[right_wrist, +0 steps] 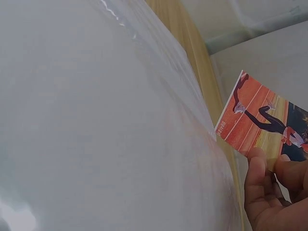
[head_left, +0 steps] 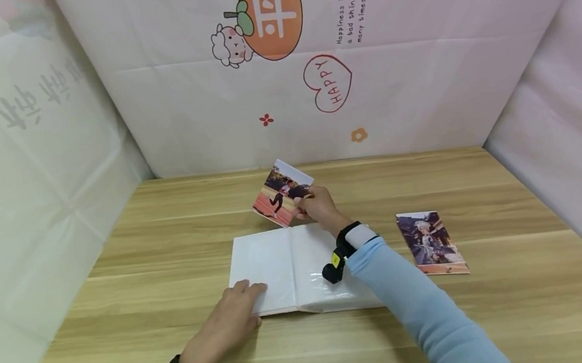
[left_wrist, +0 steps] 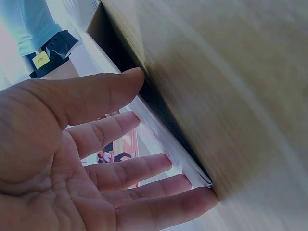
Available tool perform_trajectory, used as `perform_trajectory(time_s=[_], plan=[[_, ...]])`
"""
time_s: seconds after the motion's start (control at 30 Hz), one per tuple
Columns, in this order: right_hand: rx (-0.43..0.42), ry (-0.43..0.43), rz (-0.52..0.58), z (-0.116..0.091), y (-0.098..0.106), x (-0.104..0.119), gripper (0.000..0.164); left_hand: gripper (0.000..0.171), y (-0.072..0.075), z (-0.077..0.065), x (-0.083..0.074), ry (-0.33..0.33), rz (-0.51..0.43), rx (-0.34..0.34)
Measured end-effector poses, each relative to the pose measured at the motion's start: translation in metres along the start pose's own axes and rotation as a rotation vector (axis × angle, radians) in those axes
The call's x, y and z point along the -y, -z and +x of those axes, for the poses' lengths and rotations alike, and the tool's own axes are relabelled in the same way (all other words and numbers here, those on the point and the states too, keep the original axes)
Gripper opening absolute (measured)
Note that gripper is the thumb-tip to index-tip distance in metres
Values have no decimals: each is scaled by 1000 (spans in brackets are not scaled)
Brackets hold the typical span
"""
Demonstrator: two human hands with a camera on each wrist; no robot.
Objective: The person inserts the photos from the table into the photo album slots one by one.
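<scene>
A photo album [head_left: 263, 256] with white pages and clear plastic sleeves lies spread on the table. At its far edge my right hand [head_left: 318, 207] pinches a photo [head_left: 278, 198] of a running figure on a red track, held tilted between thumb and fingers. In the right wrist view the photo [right_wrist: 260, 113] has one corner beside the edge of the plastic sleeve [right_wrist: 192, 96]; whether they touch I cannot tell. My left hand [head_left: 233, 314] rests on the album's near left corner. The left wrist view shows its fingers [left_wrist: 139, 168] extended along the album edge.
To the right of the album a second photo [head_left: 431, 243], of a figure in pale headwear, lies face up on the wooden table [head_left: 135, 283]. A printed white cloth [head_left: 197, 114] stands behind the table, with more white cloth along both sides.
</scene>
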State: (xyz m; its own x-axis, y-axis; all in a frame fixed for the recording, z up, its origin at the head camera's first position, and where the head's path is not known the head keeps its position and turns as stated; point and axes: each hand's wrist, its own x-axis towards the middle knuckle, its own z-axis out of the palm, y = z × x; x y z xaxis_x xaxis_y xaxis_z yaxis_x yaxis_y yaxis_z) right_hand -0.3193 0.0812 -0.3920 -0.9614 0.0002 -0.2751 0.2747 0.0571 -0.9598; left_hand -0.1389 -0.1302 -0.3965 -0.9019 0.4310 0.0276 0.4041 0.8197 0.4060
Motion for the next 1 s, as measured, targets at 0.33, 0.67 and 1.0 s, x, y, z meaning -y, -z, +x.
perform_trajectory(time_s=[0.33,0.67,1.0], plan=[[8,-8,4,0,0,0,27,46,1,0,1,-11,1,-8],[61,52,-130,7,-3,-1,33,46,0,0,2,-12,16,3],[75,100,-207,10,-14,-5,34,47,0,1,2,-2,11,17]])
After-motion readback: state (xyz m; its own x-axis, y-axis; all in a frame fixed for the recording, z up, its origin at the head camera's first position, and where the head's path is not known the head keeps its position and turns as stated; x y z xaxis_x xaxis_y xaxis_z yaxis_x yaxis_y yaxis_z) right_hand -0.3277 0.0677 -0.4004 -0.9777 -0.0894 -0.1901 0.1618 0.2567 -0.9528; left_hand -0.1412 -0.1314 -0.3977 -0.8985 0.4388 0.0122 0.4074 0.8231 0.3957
